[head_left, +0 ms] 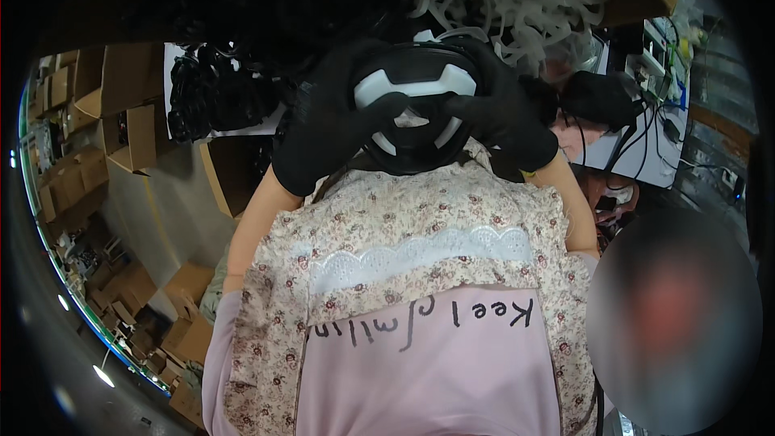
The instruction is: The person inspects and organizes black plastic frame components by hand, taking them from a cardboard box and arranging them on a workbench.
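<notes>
Where gloved hands (335,117) (504,113) clasp: round, glossy black shell (412,137).

Black script lettering (484,312), upside down, across the pink shirt (428,387)

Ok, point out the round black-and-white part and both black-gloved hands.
Round black-and-white part (413,139), head view: black lower middle.
Left black-gloved hand (337,113), head view: thumb base.
Right black-gloved hand (502,115), head view: thumb base.
</notes>
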{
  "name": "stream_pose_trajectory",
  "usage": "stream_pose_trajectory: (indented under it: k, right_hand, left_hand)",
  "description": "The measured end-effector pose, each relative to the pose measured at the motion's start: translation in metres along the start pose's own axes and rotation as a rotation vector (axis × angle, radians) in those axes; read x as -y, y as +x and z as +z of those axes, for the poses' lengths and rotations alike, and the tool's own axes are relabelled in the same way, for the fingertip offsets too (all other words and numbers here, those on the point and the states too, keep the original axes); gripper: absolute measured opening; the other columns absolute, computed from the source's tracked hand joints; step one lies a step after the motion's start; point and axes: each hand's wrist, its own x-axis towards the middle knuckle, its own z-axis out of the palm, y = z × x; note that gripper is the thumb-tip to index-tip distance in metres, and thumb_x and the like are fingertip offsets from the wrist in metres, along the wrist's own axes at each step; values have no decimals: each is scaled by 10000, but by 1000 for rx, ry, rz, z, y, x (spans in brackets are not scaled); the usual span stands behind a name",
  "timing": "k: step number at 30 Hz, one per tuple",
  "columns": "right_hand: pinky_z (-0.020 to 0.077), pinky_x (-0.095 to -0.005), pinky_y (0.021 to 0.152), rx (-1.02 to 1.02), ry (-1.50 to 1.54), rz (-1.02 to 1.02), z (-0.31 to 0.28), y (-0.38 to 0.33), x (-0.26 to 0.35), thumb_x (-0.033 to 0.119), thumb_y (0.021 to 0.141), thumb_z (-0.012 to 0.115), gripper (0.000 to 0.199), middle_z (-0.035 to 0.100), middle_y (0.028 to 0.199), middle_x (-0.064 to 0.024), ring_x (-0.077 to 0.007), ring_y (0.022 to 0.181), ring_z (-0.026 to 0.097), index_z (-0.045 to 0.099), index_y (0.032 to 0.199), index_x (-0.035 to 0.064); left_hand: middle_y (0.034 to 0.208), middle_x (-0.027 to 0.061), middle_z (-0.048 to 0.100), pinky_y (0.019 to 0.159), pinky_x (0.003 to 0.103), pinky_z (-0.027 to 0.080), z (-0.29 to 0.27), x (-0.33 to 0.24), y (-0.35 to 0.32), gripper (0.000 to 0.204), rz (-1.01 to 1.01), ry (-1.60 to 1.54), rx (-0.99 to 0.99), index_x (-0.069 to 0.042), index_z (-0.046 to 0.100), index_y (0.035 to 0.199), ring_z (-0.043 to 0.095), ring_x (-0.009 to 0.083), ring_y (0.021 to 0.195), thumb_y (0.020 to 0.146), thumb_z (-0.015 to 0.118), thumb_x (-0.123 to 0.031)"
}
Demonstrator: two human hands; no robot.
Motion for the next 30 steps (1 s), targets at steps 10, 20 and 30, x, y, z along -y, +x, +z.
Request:
stream_pose_trajectory:
  k: [10, 20, 30]
  right_hand:
    - [465, -299, 937, -118, -52, -44, 24, -4, 7, 183, 880, 708, 504, 614, 1161, -73, -149, 1075, 575, 497, 1300, 2]
    - [458, -290, 907, -232, 63, -23, 26, -11, -15, 216, 870, 707, 448, 627, 1095, -58, -130, 1008, 579, 544, 1230, 5]
    - [474, -263, 872, -316, 43, -77, 39, -14, -15, 172, 894, 675, 345, 656, 1033, -57, -120, 970, 596, 571, 1177, 5]
  left_hand:
    - [1160, 119, 614, 912, 339, 490, 1, 7, -4, 517, 4, -213, -85, -39, 529, 1282, 601, 207, 1060, 844, 727, -230]
    - [1194, 99, 618, 951, 312, 459, 1, 4, -2, 440, -124, -164, -16, -43, 558, 1282, 576, 186, 1107, 882, 657, -198]
    - [1142, 82, 636, 948, 305, 446, 10, 14, -7, 386, -103, -251, -82, -30, 569, 1244, 578, 170, 1067, 898, 640, -188]
